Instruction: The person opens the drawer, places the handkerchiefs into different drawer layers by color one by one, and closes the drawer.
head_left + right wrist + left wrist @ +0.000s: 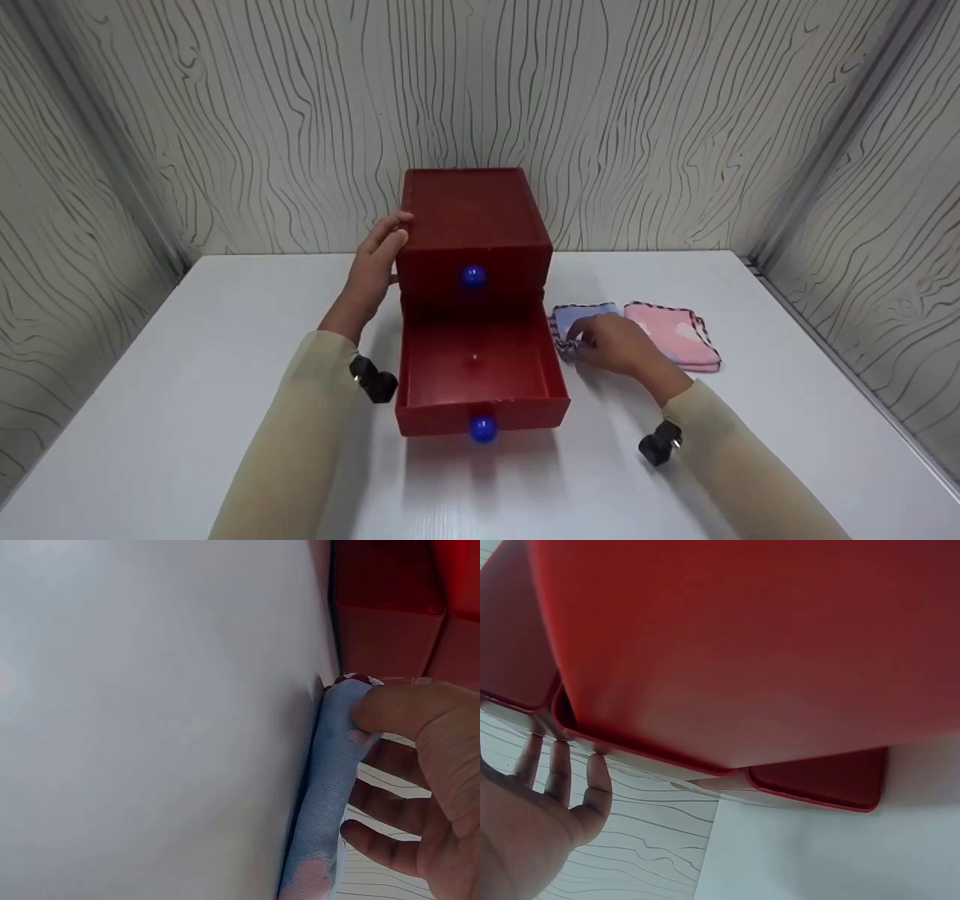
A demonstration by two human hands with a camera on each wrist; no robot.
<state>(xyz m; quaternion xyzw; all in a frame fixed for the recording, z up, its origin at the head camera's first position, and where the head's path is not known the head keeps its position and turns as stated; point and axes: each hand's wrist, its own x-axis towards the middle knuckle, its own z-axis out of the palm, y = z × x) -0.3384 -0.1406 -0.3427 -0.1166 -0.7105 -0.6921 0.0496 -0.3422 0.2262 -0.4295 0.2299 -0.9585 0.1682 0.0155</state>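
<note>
A red two-drawer box (472, 206) stands on the white table, its lower drawer (476, 367) pulled out and its upper drawer closed. Each drawer front carries a blue round knob (484, 429). My left hand (373, 274) rests against the left side of the box, fingertips at its top edge. In the left wrist view its fingers touch the red side. To the right of the drawer, my right hand (611, 343) pinches the near edge of a folded blue cloth (585, 311) with a checked border. The right wrist view shows the thumb on that blue cloth (330, 772).
A folded pink cloth (671, 334) lies just right of the blue one, partly behind my right hand. Wood-grain panels (300, 112) enclose the white table (225, 360) at the back and both sides.
</note>
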